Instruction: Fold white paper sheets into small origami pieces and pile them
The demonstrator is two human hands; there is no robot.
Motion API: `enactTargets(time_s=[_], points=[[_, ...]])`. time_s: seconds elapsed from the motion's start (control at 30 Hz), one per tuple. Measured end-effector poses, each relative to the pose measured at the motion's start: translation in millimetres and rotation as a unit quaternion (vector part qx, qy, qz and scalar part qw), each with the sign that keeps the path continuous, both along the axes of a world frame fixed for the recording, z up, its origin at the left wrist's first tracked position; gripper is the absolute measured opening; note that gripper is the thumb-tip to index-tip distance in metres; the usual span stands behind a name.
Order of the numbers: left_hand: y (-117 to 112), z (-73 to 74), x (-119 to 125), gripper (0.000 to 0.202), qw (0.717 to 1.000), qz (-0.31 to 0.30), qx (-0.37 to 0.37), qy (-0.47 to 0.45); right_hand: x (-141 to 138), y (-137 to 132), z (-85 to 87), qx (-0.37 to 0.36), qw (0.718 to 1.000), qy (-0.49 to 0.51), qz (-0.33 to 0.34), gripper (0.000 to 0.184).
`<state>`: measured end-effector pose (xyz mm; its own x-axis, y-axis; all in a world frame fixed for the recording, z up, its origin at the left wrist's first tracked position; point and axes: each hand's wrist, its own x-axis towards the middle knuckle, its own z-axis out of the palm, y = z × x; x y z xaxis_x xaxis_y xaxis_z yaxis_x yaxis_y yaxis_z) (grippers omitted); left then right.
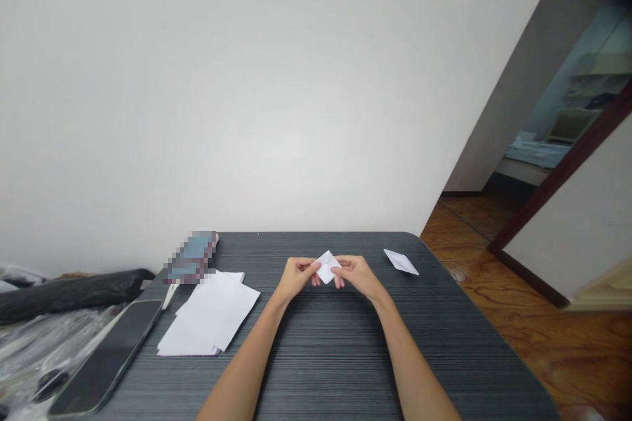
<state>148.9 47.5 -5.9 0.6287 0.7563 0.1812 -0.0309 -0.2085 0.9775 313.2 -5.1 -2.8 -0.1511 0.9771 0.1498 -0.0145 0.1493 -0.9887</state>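
Between my two hands is a small piece of folded white paper (pixel 328 268), diamond-shaped with creases showing, held just above the dark table. My left hand (pixel 299 274) pinches its left corner, thumb on the near face and fingers behind. On the other side, my right hand (pixel 356 273) grips the right corner, its thumb lying on the paper. Farther right lies a second folded paper piece (pixel 401 262), a pointed boat-like shape, touched by neither hand. A stack of white paper sheets (pixel 217 309) rests to the left of my left forearm, the top sheet turned askew.
The dark ribbed table (pixel 336 368) meets a white wall at its back edge. A phone (pixel 111 358) lies at the left edge, with a pixelated object (pixel 192 258) behind it. Black rolled material (pixel 74 295) and clear plastic (pixel 54 342) are beyond. Wooden floor (pixel 494 270) shows right.
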Motion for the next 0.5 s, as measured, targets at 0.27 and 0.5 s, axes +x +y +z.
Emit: enactTargets(time_s=[0.27,0.5], points=[[-5.9,9.2,-2.0,0.039,0.993,-0.002,-0.091,-0.076,3.9,-1.4,0.4,0.001,0.997,0.072,-0.039,0.031],[-7.0,4.7,-2.5,0.028,0.971,-0.014,-0.185,-0.149,3.2,-3.2,1.5,-0.013,0.988,0.153,-0.008,0.021]])
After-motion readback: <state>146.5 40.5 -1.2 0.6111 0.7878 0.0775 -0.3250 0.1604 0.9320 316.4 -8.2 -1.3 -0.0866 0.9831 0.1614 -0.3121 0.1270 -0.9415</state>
